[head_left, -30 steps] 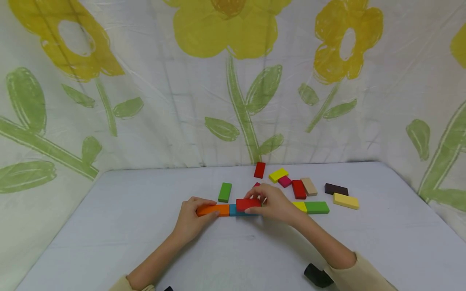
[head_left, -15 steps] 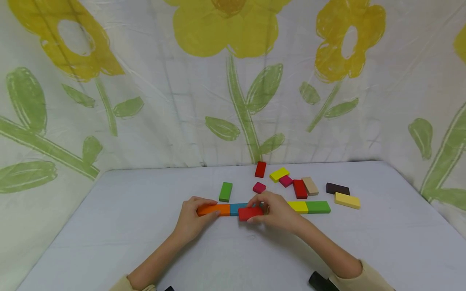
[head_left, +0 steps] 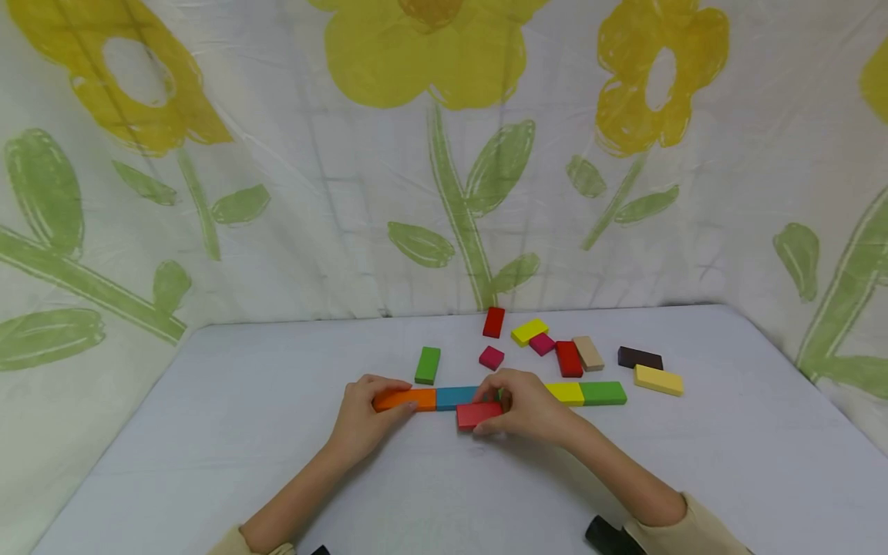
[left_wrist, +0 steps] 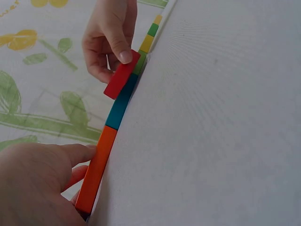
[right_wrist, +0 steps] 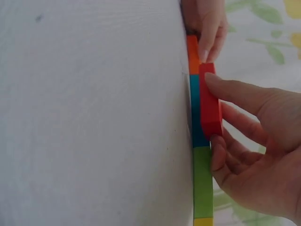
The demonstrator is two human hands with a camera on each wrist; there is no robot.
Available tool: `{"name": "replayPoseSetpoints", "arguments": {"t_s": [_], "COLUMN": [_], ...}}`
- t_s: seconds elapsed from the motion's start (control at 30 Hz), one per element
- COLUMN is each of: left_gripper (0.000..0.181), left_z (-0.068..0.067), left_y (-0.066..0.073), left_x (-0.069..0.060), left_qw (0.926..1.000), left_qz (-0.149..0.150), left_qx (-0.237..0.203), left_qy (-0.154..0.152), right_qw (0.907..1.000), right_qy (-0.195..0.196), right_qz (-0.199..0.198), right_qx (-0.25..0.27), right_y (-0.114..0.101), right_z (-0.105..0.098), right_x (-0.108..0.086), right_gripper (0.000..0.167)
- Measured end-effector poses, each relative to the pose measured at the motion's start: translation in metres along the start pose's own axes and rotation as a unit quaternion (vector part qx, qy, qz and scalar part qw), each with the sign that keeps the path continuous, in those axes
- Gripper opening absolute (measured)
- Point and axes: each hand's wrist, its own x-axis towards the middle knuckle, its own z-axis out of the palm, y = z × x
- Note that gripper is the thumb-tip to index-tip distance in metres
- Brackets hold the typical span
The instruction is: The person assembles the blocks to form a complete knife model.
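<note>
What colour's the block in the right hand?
The rectangular block is red, clearest in the right wrist view.

right hand (head_left: 523, 405) in a pinch

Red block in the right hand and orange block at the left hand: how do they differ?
The orange block lies end to end with the blue block; the red block is held out of that line. The right hand pinches the red block, while the left hand holds the orange block. Both are rectangular.
</note>
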Motion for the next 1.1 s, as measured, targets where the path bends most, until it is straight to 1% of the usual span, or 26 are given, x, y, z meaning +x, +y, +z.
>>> {"name": "replayPoseSetpoints", "arguments": {"t_s": [0.33,0.63,1.1], "left_gripper": [0.025,0.025,0.025], "left_z": [-0.0006,-0.0002,0.0005], "left_y": [0.0003,0.0006,-0.0007], "left_x": [0.0001,0.0003,0.0005], "left_qw": [1.0000,1.0000,1.0000], "left_qz": [-0.004,-0.003,-0.001], "left_qx": [-0.002,0.000,-0.006], "left_qy": [-0.005,-0.004,-0.003], "right_qw": [0.9998,0.9994,0.9992], "right_qy": [-0.001,-0.002,0.004], "right_qz": [-0.006,0.000,0.002], "right_qx": [-0.020,-0.036,-0.041], "right_y": [0.0019,0.0025,0.0020], "right_z": [0.0020,0.0045,0.0051], "right_x": [0.0019,0.0017,0.0015], "right_gripper": [0.030,0.030,0.031]}}
